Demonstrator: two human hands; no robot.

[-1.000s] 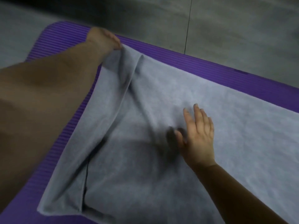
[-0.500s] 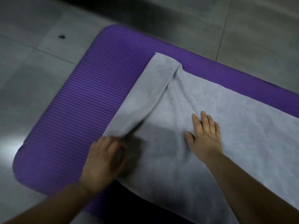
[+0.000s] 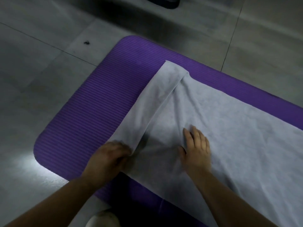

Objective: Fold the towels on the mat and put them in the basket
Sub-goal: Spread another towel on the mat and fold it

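Observation:
A light grey towel (image 3: 229,128) lies spread over the purple ribbed mat (image 3: 91,115). Its left end is turned over into a narrow flap (image 3: 157,99) that runs from the far corner to the near corner. My left hand (image 3: 109,156) grips the near corner of that flap, fingers curled round the cloth. My right hand (image 3: 196,148) rests flat on the towel just right of the flap, fingers straight. No basket is in view.
Grey floor tiles (image 3: 41,79) surround the mat on the left and far side. A dark object (image 3: 162,2) sits at the top edge. A pale rounded thing (image 3: 103,218) shows at the bottom edge, near the mat's front.
My left hand came from the far corner down to the near corner and now holds it there. The view has tilted so more mat and floor show. My right hand stays pressed on the towel.

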